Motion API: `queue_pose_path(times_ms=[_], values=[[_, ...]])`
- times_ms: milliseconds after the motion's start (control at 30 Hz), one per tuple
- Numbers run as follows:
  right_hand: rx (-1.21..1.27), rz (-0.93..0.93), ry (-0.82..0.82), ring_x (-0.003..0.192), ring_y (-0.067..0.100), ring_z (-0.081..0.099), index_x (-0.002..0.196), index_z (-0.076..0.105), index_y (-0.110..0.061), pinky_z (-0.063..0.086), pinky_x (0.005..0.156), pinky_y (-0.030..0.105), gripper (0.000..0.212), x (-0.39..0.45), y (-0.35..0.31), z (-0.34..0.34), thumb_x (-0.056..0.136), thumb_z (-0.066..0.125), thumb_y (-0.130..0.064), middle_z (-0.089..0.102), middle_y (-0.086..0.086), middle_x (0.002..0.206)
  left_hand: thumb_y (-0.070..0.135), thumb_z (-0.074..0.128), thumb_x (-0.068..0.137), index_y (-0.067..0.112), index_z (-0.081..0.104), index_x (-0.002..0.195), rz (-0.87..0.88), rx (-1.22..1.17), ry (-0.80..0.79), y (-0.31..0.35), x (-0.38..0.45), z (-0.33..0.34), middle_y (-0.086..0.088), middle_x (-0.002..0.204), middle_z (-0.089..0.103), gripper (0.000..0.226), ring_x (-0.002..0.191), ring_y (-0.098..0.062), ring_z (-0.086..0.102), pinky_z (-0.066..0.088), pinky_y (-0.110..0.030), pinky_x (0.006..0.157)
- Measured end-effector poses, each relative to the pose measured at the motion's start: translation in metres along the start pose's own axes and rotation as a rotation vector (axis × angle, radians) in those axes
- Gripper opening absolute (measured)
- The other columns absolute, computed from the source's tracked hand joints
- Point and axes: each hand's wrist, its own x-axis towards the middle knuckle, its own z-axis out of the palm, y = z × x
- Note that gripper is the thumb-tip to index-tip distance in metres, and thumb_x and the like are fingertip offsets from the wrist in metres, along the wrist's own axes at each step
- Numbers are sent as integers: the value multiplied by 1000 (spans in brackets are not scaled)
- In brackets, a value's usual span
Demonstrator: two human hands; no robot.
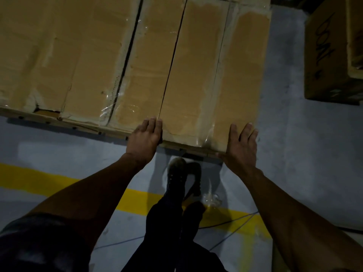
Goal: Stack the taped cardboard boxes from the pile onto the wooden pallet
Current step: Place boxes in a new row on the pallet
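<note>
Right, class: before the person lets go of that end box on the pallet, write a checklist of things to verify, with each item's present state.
1. Left hand on the near left corner of the end box: ok.
2. Right hand flat against its right side: ok.
3. End box tight against the neighbouring box: not ok, a dark gap shows.
4. Box fully over the wooden pallet: cannot tell, the right edge is hidden.
5. Feet clear of the cable on the floor: ok.

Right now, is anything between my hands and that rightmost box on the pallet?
Nothing visible. The left hand and right hand rest against the rightmost box at its near corners, open-palmed. It already sits on the wooden pallet beside its neighbour.
</note>
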Motion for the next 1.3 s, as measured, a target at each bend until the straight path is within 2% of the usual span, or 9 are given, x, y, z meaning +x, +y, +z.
queue_pose_path(times_ms=[100, 167, 267, 433, 567, 733, 967, 1100, 1300], values=[[17, 44, -69, 148, 49, -8, 158, 0, -19, 11, 119, 57, 105, -4, -4, -14, 86, 70, -49, -15, 24, 162, 15, 56, 94, 2, 19, 153, -45, -44, -61, 8, -6, -9, -23, 157, 23, 70, 144, -40, 25, 34, -48, 112], [34, 47, -83, 145, 46, 12, 152, 20, -15, 24, 117, 57, 85, -18, -7, -23, 88, 68, -43, 8, 24, 160, 20, 51, 96, 7, 11, 154, -83, -55, -174, 13, -12, -23, -18, 161, 10, 71, 147, -36, 15, 27, -45, 116], [118, 81, -82, 131, 40, 39, 135, 43, -8, 39, 107, 53, 55, -58, -9, -38, 89, 62, -34, 40, 23, 143, 25, 56, 92, 12, 37, 142, -147, -82, -250, 22, -26, -54, -12, 149, 34, 55, 136, -32, 33, 38, -46, 109], [292, 156, -85, 124, 33, 54, 136, 54, -10, 45, 101, 39, 49, -139, -19, -91, 97, 57, -40, 59, 13, 134, 31, 54, 95, 12, 49, 129, -160, -102, -306, 40, -70, -122, -10, 132, 53, 40, 127, -29, 43, 43, -45, 101], [394, 198, -52, 125, 33, 54, 139, 54, -15, 44, 100, 39, 49, -197, -22, -137, 99, 53, -44, 58, 12, 137, 31, 48, 96, 11, 51, 124, -138, -118, -253, 60, -112, -174, -13, 125, 58, 34, 116, -30, 53, 46, -42, 96], [465, 202, -26, 132, 33, 48, 144, 49, -14, 42, 106, 41, 57, -257, -14, -181, 99, 50, -49, 52, 10, 145, 38, 50, 95, 11, 54, 119, -107, -147, -165, 91, -163, -232, -12, 118, 61, 37, 109, -29, 57, 48, -40, 91], [508, 253, 36, 132, 33, 47, 145, 47, -16, 42, 106, 42, 60, -307, -1, -223, 97, 50, -53, 51, 11, 146, 37, 46, 96, 13, 58, 109, 83, -116, -6, 125, -189, -290, -9, 108, 64, 30, 99, -25, 57, 47, -37, 83], [543, 319, 47, 133, 32, 46, 146, 46, -17, 41, 107, 40, 62, -311, 7, -233, 97, 51, -55, 49, 10, 148, 34, 44, 98, 11, 57, 119, 195, -145, -12, 133, -178, -299, -10, 117, 63, 34, 106, -27, 56, 46, -36, 85], [582, 418, 52, 134, 30, 46, 147, 45, -19, 41, 108, 39, 64, -290, 16, -246, 96, 49, -58, 48, 7, 149, 39, 39, 101, 13, 44, 141, 301, -88, -103, 148, -131, -301, -7, 143, 49, 48, 129, -26, 45, 41, -38, 102]])
